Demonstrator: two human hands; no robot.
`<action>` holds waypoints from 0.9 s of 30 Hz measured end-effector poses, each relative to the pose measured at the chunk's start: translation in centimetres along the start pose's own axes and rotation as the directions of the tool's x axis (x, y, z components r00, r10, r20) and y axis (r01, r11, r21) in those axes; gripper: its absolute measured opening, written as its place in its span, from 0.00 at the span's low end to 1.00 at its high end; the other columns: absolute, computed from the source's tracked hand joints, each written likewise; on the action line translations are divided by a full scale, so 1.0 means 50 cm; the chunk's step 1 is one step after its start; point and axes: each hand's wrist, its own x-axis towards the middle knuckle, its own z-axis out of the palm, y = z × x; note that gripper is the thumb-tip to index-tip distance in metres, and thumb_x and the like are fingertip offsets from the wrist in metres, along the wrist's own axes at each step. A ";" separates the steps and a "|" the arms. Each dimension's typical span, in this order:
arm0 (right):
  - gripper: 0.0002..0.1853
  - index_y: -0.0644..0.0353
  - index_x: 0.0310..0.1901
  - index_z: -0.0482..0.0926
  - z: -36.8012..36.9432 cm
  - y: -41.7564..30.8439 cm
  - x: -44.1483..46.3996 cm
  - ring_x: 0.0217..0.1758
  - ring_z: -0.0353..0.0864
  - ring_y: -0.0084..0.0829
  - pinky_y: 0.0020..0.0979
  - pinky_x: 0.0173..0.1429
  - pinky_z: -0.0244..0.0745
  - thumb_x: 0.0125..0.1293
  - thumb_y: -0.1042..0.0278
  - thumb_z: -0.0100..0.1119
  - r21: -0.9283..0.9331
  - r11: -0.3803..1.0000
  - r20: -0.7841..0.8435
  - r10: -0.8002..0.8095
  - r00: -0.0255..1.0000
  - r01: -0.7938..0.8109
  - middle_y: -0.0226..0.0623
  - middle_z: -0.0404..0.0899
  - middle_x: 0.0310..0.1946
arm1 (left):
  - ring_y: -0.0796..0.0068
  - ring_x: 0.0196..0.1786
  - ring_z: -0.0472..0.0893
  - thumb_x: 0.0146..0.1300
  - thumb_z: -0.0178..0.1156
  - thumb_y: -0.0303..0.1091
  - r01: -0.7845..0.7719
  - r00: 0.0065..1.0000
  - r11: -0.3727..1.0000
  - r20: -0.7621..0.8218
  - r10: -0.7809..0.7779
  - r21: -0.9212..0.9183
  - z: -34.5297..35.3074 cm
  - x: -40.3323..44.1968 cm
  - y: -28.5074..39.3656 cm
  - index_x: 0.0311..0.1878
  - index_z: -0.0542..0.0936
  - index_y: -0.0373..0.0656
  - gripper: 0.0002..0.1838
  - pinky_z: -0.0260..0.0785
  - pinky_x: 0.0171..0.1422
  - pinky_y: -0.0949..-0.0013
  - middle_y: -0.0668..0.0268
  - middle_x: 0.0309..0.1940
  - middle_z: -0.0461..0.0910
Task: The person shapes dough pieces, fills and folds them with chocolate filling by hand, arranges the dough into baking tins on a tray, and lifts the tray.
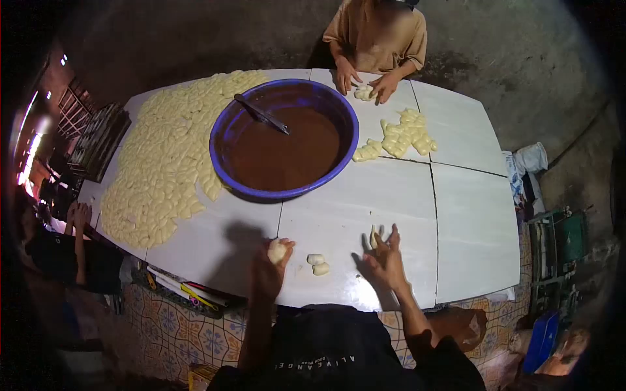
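My left hand (266, 270) is closed around a pale piece of dough (277, 250), lifted over the near side of the white tiled table (345, 202). To its right, my right hand (386, 262) has its fingers spread. A small elongated dough piece (373, 237) is beside its fingertips; whether they touch is unclear. Between my hands, two short dough rolls (316, 259) lie close together on the tabletop.
A purple basin (287, 193) of brown contents, with a dark utensil (261, 114) in it, stands mid-table. Many shaped dough pieces (153, 163) cover the left side. Opposite, a person (385, 39) handles dough near a smaller cluster (407, 133). Another person (72, 254) is at left.
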 end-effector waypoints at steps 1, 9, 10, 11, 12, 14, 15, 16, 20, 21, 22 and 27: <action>0.24 0.68 0.57 0.75 0.006 -0.042 0.001 0.72 0.55 0.56 0.45 0.71 0.56 0.60 0.68 0.61 0.094 0.994 -0.039 -0.059 0.998 0.062 0.61 0.45 0.72 | 0.57 0.61 0.72 0.71 0.49 0.40 0.043 0.998 0.982 0.027 -0.049 0.182 0.028 0.004 -0.004 0.56 0.68 0.37 0.18 0.60 0.70 0.53 0.54 0.55 0.72; 0.14 0.63 0.49 0.81 0.074 -0.181 0.036 0.51 0.78 0.32 0.27 0.51 0.75 0.61 0.79 0.59 0.631 0.749 -0.151 -0.139 0.979 0.204 0.40 0.74 0.46 | 0.63 0.69 0.64 0.71 0.45 0.25 0.015 0.989 0.978 0.141 -0.045 0.209 0.202 -0.025 -0.017 0.70 0.58 0.36 0.25 0.60 0.70 0.62 0.49 0.68 0.61; 0.12 0.64 0.48 0.82 0.050 -0.200 0.036 0.49 0.78 0.31 0.26 0.49 0.75 0.61 0.78 0.60 0.615 0.774 -0.134 -0.088 0.987 0.153 0.39 0.73 0.45 | 0.67 0.64 0.68 0.70 0.48 0.25 -0.063 0.988 0.940 0.156 0.011 0.335 0.200 -0.024 -0.018 0.67 0.63 0.35 0.23 0.63 0.65 0.66 0.52 0.64 0.66; 0.11 0.64 0.46 0.82 0.029 -0.216 0.034 0.47 0.78 0.29 0.25 0.47 0.76 0.61 0.77 0.61 0.598 0.796 -0.113 -0.036 0.993 0.097 0.38 0.73 0.43 | 0.71 0.58 0.72 0.68 0.51 0.24 -0.136 0.983 0.881 0.174 0.063 0.453 0.195 -0.026 -0.022 0.64 0.67 0.33 0.21 0.66 0.60 0.70 0.54 0.60 0.71; 0.11 0.63 0.46 0.82 0.037 -0.212 0.035 0.42 0.78 0.28 0.26 0.43 0.75 0.62 0.74 0.60 0.549 0.814 -0.163 -0.120 0.979 0.191 0.39 0.73 0.43 | 0.76 0.53 0.76 0.67 0.55 0.24 -0.204 0.975 0.804 0.193 0.114 0.559 0.188 -0.028 -0.029 0.61 0.71 0.31 0.19 0.69 0.54 0.73 0.57 0.55 0.76; 0.09 0.62 0.44 0.83 0.060 -0.194 0.029 0.40 0.77 0.29 0.26 0.42 0.74 0.64 0.71 0.60 0.570 0.819 -0.007 -0.076 0.997 0.066 0.43 0.69 0.47 | 0.78 0.44 0.78 0.65 0.59 0.26 -0.119 0.991 0.814 0.013 0.136 0.568 0.174 -0.038 -0.054 0.52 0.77 0.30 0.14 0.71 0.47 0.74 0.61 0.45 0.80; 0.10 0.62 0.44 0.83 0.074 -0.176 0.041 0.43 0.76 0.30 0.27 0.44 0.74 0.64 0.69 0.60 0.637 0.767 0.001 -0.104 0.995 0.080 0.43 0.68 0.48 | 0.79 0.39 0.79 0.64 0.61 0.27 -0.077 0.987 0.819 -0.074 0.144 0.568 0.170 -0.038 -0.061 0.48 0.80 0.30 0.12 0.72 0.44 0.74 0.62 0.39 0.83; 0.10 0.62 0.44 0.83 0.091 -0.153 0.058 0.47 0.75 0.32 0.28 0.47 0.73 0.65 0.67 0.59 0.699 0.709 0.005 -0.132 0.991 0.091 0.43 0.67 0.50 | 0.76 0.40 0.79 0.63 0.59 0.23 -0.065 0.987 0.821 -0.084 0.137 0.567 0.169 -0.033 -0.058 0.45 0.79 0.25 0.10 0.71 0.43 0.73 0.59 0.39 0.82; 0.17 0.60 0.46 0.82 0.057 -0.184 0.078 0.65 0.62 0.39 0.38 0.64 0.62 0.68 0.55 0.55 0.721 0.637 0.006 -0.399 0.917 0.272 0.43 0.65 0.56 | 0.78 0.40 0.77 0.62 0.60 0.27 0.140 0.988 0.966 0.029 -0.150 0.218 0.167 -0.024 -0.043 0.45 0.79 0.32 0.10 0.70 0.48 0.73 0.62 0.39 0.80; 0.17 0.60 0.46 0.81 0.064 -0.192 0.078 0.66 0.61 0.39 0.39 0.66 0.59 0.68 0.54 0.55 0.764 0.552 -0.025 -0.492 0.870 0.334 0.43 0.65 0.57 | 0.74 0.47 0.77 0.64 0.57 0.31 0.263 0.954 0.946 0.199 -0.225 -0.190 0.167 -0.010 -0.037 0.49 0.76 0.34 0.13 0.69 0.55 0.70 0.60 0.45 0.78; 0.17 0.58 0.46 0.81 0.077 -0.180 0.080 0.68 0.57 0.42 0.45 0.69 0.56 0.67 0.52 0.56 0.734 0.579 -0.026 -0.499 0.866 0.355 0.44 0.65 0.60 | 0.73 0.51 0.76 0.64 0.56 0.35 0.311 0.943 0.926 0.191 -0.273 -0.213 0.181 -0.011 -0.033 0.53 0.73 0.34 0.17 0.68 0.59 0.69 0.59 0.49 0.75; 0.66 0.46 0.73 0.22 0.109 -0.085 0.115 0.69 0.57 0.37 0.37 0.69 0.59 0.52 0.35 0.67 0.958 0.243 0.241 -0.395 0.886 -0.152 0.41 0.53 0.69 | 0.52 0.72 0.58 0.55 0.60 0.62 0.501 0.775 0.790 0.589 -0.229 -0.353 0.238 0.050 0.015 0.70 0.54 0.33 0.51 0.50 0.75 0.53 0.52 0.69 0.59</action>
